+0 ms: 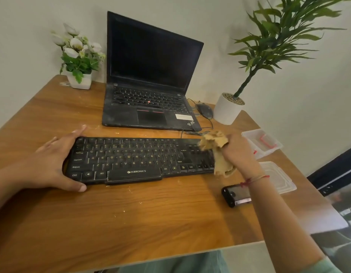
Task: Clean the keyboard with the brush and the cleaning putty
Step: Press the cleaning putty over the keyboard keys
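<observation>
While the left hand (52,162) pins the left end of the black Zebronics keyboard (139,159), fingers spread apart and flat over the edge with the thumb along the front rim, the right hand (236,152) sits at the keyboard's right end, fingers clamped on a tan, stretchy lump of cleaning putty (217,150). The putty is partly bunched in the fist and partly hanging down over the right-hand key cluster, seemingly touching the keys near the arrows. The keyboard lies flat on the brown wood-grain table (131,217), just in front of the open black laptop (151,85). Pale crumbs are scattered on the table around it. No brush that I can identify; the dark oblong gadget (236,196) near the right wrist is too unclear to call. Clear plastic box (261,142) and its clear lid (277,177) sit off to the right, probably the putty tub. Judgement: putty stage, working the right end. To do it well: ball the putty up first, since a thin hanging strand may tear and leave bits in the gaps. Press straight down onto a block of keys, let it sink between caps, then peel slowly. Don't smear sideways. Fold the dirty face inward between presses. Hold the left hand firm so the board doesn't lift on the peel.
</observation>
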Tool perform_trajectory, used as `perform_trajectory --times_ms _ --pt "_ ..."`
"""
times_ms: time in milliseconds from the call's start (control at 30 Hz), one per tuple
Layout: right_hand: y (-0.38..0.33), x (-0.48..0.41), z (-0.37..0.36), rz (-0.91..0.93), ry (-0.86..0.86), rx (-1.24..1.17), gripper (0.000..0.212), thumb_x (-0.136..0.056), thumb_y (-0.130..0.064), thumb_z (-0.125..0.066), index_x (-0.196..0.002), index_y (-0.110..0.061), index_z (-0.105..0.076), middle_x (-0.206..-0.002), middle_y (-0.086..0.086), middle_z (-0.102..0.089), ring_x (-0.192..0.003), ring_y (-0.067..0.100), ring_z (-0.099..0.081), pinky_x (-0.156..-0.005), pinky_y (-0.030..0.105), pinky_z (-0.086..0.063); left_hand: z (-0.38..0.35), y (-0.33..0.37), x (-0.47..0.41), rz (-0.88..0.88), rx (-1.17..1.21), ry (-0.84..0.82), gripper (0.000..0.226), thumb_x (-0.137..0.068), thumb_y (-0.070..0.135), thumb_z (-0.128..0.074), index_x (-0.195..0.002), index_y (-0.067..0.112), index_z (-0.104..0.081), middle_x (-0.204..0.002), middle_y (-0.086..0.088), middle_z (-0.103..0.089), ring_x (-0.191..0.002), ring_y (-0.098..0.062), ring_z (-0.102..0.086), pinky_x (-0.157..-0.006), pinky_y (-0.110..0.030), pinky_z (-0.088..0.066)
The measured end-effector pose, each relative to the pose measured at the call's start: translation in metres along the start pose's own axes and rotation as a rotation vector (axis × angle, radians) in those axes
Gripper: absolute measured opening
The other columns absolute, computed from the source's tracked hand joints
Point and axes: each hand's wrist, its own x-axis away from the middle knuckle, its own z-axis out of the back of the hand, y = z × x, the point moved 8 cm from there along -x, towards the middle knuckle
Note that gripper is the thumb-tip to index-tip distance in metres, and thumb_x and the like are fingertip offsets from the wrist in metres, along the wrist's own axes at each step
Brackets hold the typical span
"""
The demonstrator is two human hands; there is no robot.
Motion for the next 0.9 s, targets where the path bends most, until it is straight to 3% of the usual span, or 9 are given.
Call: perform_trajectory --times_ms 67,200,267,533,667,800,867,900 --pt "0.013 -0.006 0.013 -0.080 0.103 0.087 0.016 -0.093 -0.018 -0.049 -0.084 -0.008 -0.056 -0.083 0.009 -0.062 -0.078 0.027 -0.060 -0.061 0.027 -0.039 -0.002 0.002 -0.001 0.003 -0.001 -0.008 0.141 -0.025 0.090 -0.066 -0.135 0.061 0.017 -0.151 0.002 -0.027 -0.137 -0.028 -0.026 -0.114 -0.051 -0.021" --pt "-0.006 0.016 -0.021 -0.073 -0.075 0.294 0.009 -0.093 -0.016 -0.052 -0.096 -0.009 -0.056 -0.094 0.008 -0.062 -0.079 0.021 -0.057 -0.066 0.028 -0.047 0.001 0.008 0.001 -0.003 -0.001 -0.013 0.137 -0.024 0.092 -0.063 -0.134 0.062 0.014 -0.150 0.001 -0.027 -0.137 -0.025 -0.026 -0.115 -0.049 -0.020" --pt "-0.025 0.028 -0.030 0.006 -0.058 0.301 0.011 -0.092 -0.015 -0.053 -0.099 -0.008 -0.058 -0.098 0.009 -0.064 -0.088 0.024 -0.063 -0.069 0.030 -0.049 0.003 0.013 0.002 -0.003 0.005 -0.015 0.135 -0.022 0.094 -0.058 -0.132 0.062 0.014 -0.149 0.001 -0.028 -0.136 -0.023 -0.027 -0.115 -0.046 -0.019" --pt "-0.076 0.072 -0.043 0.127 -0.002 0.366 0.011 -0.095 -0.009 -0.046 -0.099 -0.010 -0.056 -0.093 0.003 -0.064 -0.083 0.018 -0.063 -0.060 0.023 -0.042 0.003 0.018 0.008 0.028 0.001 -0.048 0.137 -0.019 0.095 -0.055 -0.129 0.062 0.020 -0.155 0.002 -0.017 -0.140 -0.021 -0.019 -0.117 -0.041 -0.012" --pt "-0.116 0.097 -0.055 0.261 -0.094 0.234 0.012 -0.096 -0.012 -0.045 -0.104 -0.010 -0.054 -0.092 0.001 -0.060 -0.070 0.013 -0.046 -0.053 0.018 -0.035 0.002 0.016 0.006 0.020 -0.001 -0.051 0.139 -0.020 0.095 -0.056 -0.131 0.060 0.019 -0.152 0.000 -0.023 -0.137 -0.023 -0.024 -0.116 -0.044 -0.017" --pt "-0.124 0.095 -0.047 0.281 -0.243 -0.178 0.011 -0.093 -0.023 -0.055 -0.101 -0.017 -0.061 -0.085 -0.006 -0.061 -0.067 0.004 -0.054 -0.052 0.013 -0.044 0.002 0.013 0.003 0.011 0.001 -0.038 0.138 -0.019 0.094 -0.058 -0.131 0.062 0.016 -0.150 0.001 -0.026 -0.136 -0.024 -0.026 -0.115 -0.045 -0.018" --pt "-0.096 0.076 -0.018 0.243 -0.191 -0.305 0.008 -0.091 -0.020 -0.059 -0.096 -0.022 -0.064 -0.078 -0.009 -0.062 -0.066 0.000 -0.056 -0.051 0.011 -0.045 0.001 0.010 0.002 0.015 0.005 -0.035 0.139 -0.019 0.093 -0.060 -0.132 0.063 0.016 -0.150 0.001 -0.027 -0.136 -0.024 -0.026 -0.115 -0.045 -0.018" --pt "-0.077 0.065 -0.003 0.252 -0.124 -0.248 0.010 -0.089 -0.017 -0.062 -0.092 -0.026 -0.064 -0.074 -0.011 -0.061 -0.066 0.000 -0.057 -0.050 0.009 -0.042 0.001 0.009 0.002 0.014 0.007 -0.032 0.139 -0.020 0.092 -0.061 -0.132 0.063 0.016 -0.151 0.001 -0.027 -0.137 -0.025 -0.025 -0.115 -0.046 -0.019"
